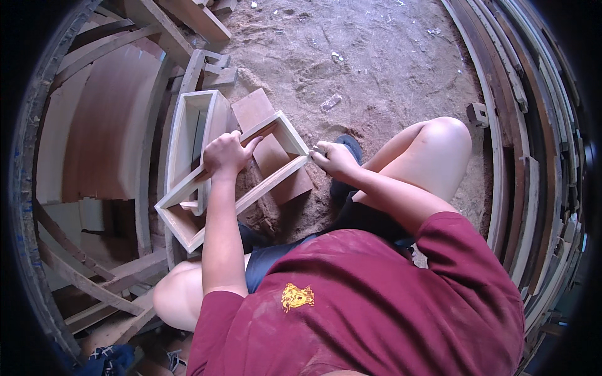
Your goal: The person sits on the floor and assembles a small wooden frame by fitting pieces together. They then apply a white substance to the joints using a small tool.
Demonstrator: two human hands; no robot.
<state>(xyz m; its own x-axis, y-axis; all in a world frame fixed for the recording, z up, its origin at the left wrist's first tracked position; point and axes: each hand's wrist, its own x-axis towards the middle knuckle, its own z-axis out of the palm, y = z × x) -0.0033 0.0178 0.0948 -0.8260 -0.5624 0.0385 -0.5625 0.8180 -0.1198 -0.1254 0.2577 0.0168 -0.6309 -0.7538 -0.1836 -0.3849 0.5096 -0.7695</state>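
You're gripping the wooden frame (235,182) w/ left hand (227,155); right hand (335,158) pinching its corner; frame's assembled, second frame (194,135) lying behind.

The sandy, sawdust-strewn dirt floor (351,56) carries a flat reddish-brown wooden board (271,153), a pale rectangular wooden frame (194,131) and a small grey wooden block (478,114).

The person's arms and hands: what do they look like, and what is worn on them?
Both forearms are bare, and neither the left hand nor the right hand wears a glove, ring or watch that shows. Short sleeves of a dark red T-shirt cover only the upper arms. The shirt is dusted pale in patches and bears a small yellow emblem on the chest.
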